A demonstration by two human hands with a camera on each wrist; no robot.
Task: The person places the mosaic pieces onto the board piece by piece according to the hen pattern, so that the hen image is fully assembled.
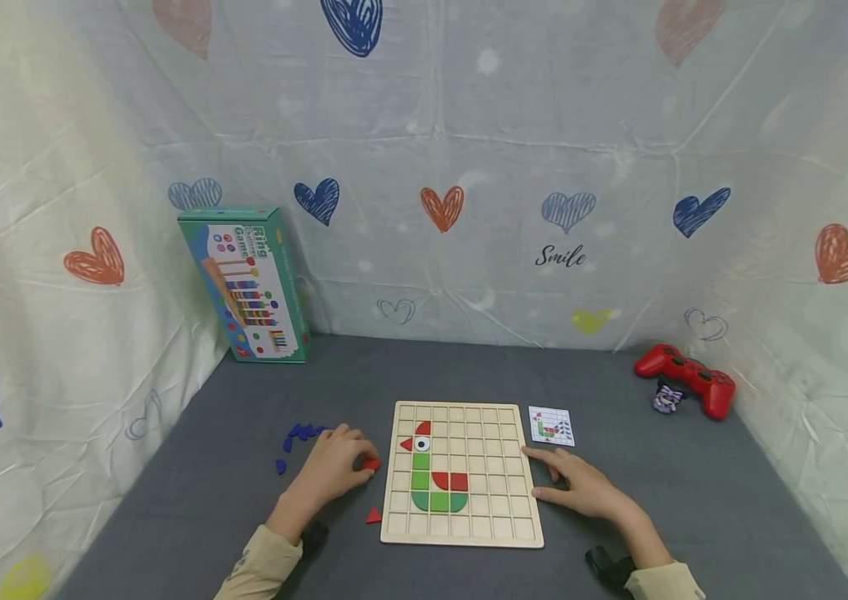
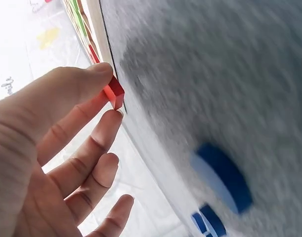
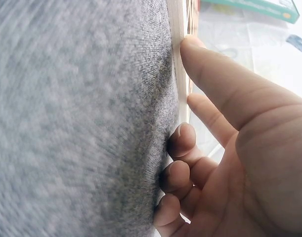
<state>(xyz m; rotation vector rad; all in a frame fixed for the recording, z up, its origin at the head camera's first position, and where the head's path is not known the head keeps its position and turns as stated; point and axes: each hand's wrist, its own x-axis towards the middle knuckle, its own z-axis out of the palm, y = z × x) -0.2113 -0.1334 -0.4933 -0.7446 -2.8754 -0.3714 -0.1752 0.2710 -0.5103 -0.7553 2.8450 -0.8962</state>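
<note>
A wooden grid board (image 1: 499,475) lies flat in the middle of the table, with red, green and white-eyed tiles forming a bird shape in its left half. Just left of it, my left hand (image 1: 336,461) pinches a small red tile (image 2: 114,92) between thumb and fingers; the tile's full outline is partly hidden. At the board's right edge rests my right hand (image 1: 577,483), its thumb and index finger touching the rim. Seen from the right wrist, the other fingers (image 3: 178,175) bend loosely by the cloth and hold nothing. A red triangle tile (image 1: 373,516) lies by the board's lower left.
Several blue tiles (image 1: 303,432) lie loose beyond my left hand. A small pattern card (image 1: 551,426) sits right of the board. At the back stand a green game box (image 1: 254,287) on the left and a red game controller (image 1: 686,377) with a small charm on the right.
</note>
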